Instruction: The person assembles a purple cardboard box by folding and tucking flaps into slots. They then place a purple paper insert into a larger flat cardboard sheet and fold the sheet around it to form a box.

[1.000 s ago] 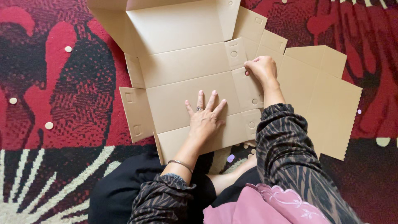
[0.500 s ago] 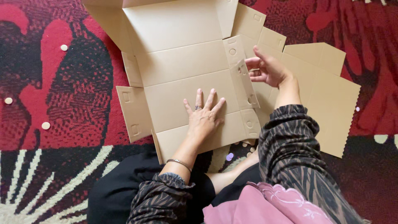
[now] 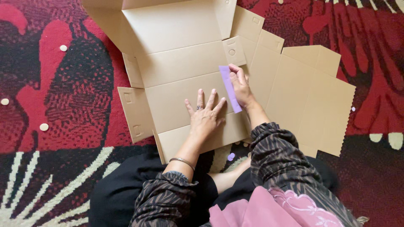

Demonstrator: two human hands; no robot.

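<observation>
Pressing flat, fingers spread, the left hand [image 3: 205, 117] pins a smooth tan die-cut cardboard box blank [image 3: 181, 67] lying unfolded on the red-and-black patterned carpet [image 3: 63, 92]. The right hand [image 3: 240, 86] pinches a narrow purple strip [image 3: 229, 87] against the panel's right fold. More flat cardboard sheets [image 3: 311, 96] lie beside.

Box blank [image 3: 181, 63]: tan cardboard, unfolded, creased panels, far flaps partly raised, lying on carpet; purple strip [image 3: 230, 89]: narrow, lilac, slanted along blank's right side, held upright-edge against panel; more flat blanks [image 3: 311, 96] stacked just right.
</observation>
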